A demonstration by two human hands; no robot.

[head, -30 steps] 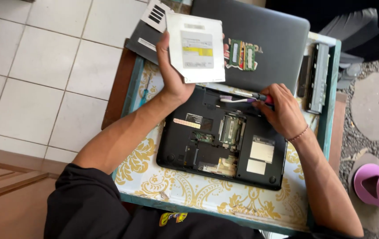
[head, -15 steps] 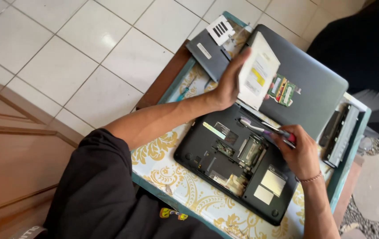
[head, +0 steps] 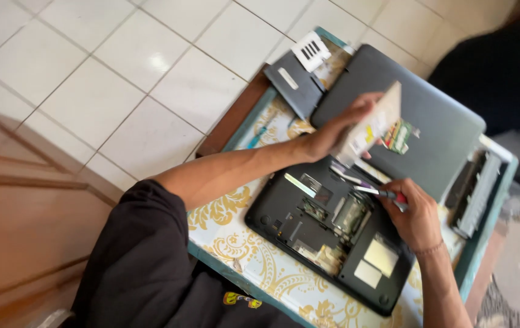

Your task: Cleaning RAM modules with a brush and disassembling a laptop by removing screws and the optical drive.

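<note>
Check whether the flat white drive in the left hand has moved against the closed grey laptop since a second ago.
Yes. The flat white drive has tipped edge-on and swung rightward over the closed grey laptop, in the left hand.

opened laptop base [head: 333, 243]: black, green boards showing
tablecloth [head: 229, 225]: white with gold scrolls, teal edge
closed laptop [head: 436, 133]: dark grey
drive [head: 372, 124]: pale cream, yellow label
floor tiles [head: 108, 91]: white

On the counter [head: 223, 234] lie one opened black laptop base [head: 327, 234], one grey laptop lid [head: 436, 130], one flat drive [head: 293, 82], one white barcode label [head: 310, 51], one long black battery [head: 475, 191], and two hands work: left hand [head: 327, 130], right hand [head: 418, 215].
</note>
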